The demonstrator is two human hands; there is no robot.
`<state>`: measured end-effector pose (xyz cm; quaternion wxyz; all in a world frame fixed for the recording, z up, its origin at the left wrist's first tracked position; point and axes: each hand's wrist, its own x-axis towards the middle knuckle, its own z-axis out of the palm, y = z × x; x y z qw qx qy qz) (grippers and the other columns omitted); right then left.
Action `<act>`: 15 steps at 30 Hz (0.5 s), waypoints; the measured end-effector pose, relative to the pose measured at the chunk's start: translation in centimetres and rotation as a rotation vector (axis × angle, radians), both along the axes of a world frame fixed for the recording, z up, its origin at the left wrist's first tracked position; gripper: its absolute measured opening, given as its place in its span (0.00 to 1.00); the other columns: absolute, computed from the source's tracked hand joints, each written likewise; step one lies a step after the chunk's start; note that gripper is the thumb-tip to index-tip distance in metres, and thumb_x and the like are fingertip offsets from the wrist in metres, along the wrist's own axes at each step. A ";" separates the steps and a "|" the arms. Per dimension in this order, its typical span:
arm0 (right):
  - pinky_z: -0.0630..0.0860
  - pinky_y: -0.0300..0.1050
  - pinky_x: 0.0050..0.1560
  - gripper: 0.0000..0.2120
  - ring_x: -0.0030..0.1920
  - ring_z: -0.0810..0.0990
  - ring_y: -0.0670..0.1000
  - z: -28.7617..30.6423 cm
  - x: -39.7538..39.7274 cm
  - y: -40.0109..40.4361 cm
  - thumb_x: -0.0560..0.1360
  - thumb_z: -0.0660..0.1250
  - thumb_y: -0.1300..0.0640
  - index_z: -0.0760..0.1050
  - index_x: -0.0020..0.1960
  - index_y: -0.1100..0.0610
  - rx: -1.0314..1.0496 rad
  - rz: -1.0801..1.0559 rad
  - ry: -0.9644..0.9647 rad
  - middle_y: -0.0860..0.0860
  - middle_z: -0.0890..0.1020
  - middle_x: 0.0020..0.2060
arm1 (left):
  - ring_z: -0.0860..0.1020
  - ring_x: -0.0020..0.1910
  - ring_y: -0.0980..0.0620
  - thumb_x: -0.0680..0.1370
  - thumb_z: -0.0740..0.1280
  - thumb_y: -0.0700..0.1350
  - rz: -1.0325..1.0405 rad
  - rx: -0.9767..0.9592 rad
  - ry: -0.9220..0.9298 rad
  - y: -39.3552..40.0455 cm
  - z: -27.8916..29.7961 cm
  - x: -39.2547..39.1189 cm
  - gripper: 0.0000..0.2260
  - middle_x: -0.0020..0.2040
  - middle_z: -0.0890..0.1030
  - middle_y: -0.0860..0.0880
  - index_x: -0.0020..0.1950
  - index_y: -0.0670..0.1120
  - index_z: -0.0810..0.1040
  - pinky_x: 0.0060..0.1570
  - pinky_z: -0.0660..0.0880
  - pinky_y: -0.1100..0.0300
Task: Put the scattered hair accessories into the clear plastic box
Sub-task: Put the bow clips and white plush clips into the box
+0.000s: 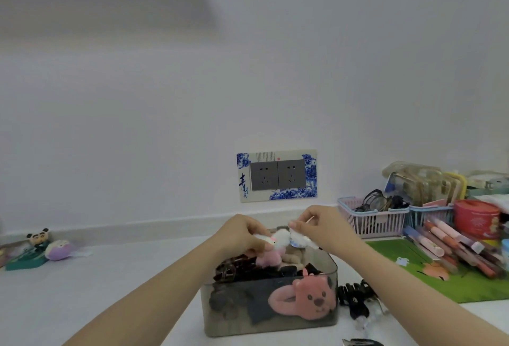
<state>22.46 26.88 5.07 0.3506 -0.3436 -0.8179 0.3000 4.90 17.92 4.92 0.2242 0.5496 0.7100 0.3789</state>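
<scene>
The clear plastic box (271,327) stands on the white table in front of me, filled with dark claw clips, a pink plush bear clip (305,297) against its front wall and other fuzzy pieces. Above its far end my left hand (242,235) and my right hand (321,226) are both closed on a white fluffy hair accessory (283,237), which they hold between them over the box. Black hair clips (356,297) lie on the table just right of the box. Another clip (360,342) shows at the bottom edge.
A pink basket (371,220) with glasses and a blue basket stand at the right by the wall. Pens (451,246) lie on a green mat (446,282). A red tin (476,217) sits far right. Small plush toys (59,249) rest at the far left. A wall socket (278,175) is behind.
</scene>
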 end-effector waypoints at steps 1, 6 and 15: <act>0.64 0.36 0.30 0.13 0.30 0.71 0.43 -0.2 -0.5 0.4 0.70 0.70 0.46 0.77 0.43 0.56 0.019 0.008 -0.016 0.45 0.74 0.30 | 0.77 0.26 0.60 0.70 0.74 0.37 -0.008 -0.015 0.037 0.6 -0.2 0.0 0.06 0.34 0.80 0.48 0.42 0.47 0.82 0.31 0.75 0.68; 0.62 0.34 0.31 0.10 0.31 0.68 0.39 -1.8 -2.3 2.6 0.70 0.71 0.47 0.74 0.40 0.53 0.087 0.043 -0.126 0.42 0.71 0.30 | 0.79 0.25 0.59 0.68 0.75 0.37 -0.045 -0.107 0.139 2.3 -1.6 -0.5 0.07 0.32 0.81 0.48 0.41 0.45 0.80 0.25 0.71 0.71; 0.69 0.35 0.37 0.06 0.34 0.72 0.41 -2.7 -4.1 4.6 0.70 0.71 0.53 0.75 0.42 0.51 0.175 0.205 -0.366 0.42 0.75 0.33 | 0.80 0.35 0.54 0.63 0.79 0.44 -0.039 -0.044 0.287 3.6 -3.1 -1.5 0.07 0.36 0.84 0.48 0.37 0.49 0.83 0.44 0.77 0.60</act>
